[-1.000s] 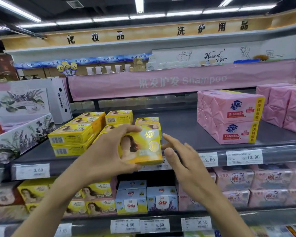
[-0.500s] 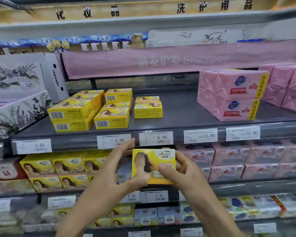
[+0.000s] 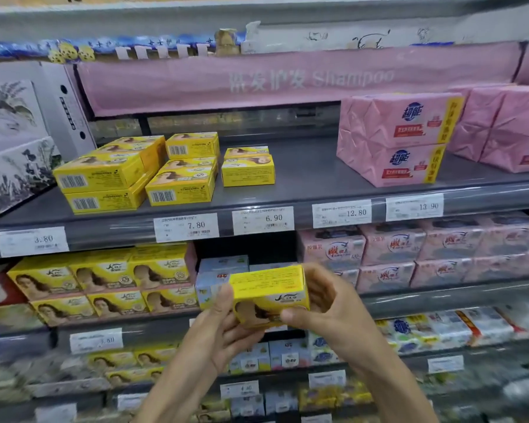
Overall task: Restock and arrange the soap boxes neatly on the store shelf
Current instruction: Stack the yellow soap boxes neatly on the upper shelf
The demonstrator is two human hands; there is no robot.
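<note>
At chest height before the store shelf [image 3: 312, 175], we hold one yellow soap box [image 3: 269, 296] between both hands, clear of every ledge. Our left hand [image 3: 223, 334] pinches its left end, and our right hand [image 3: 330, 306] curls round its right end. The box is tipped, printed side up. More yellow soap boxes [image 3: 135, 175] sit stacked on the shelf above, left of the pink packs [image 3: 397, 138].
</note>
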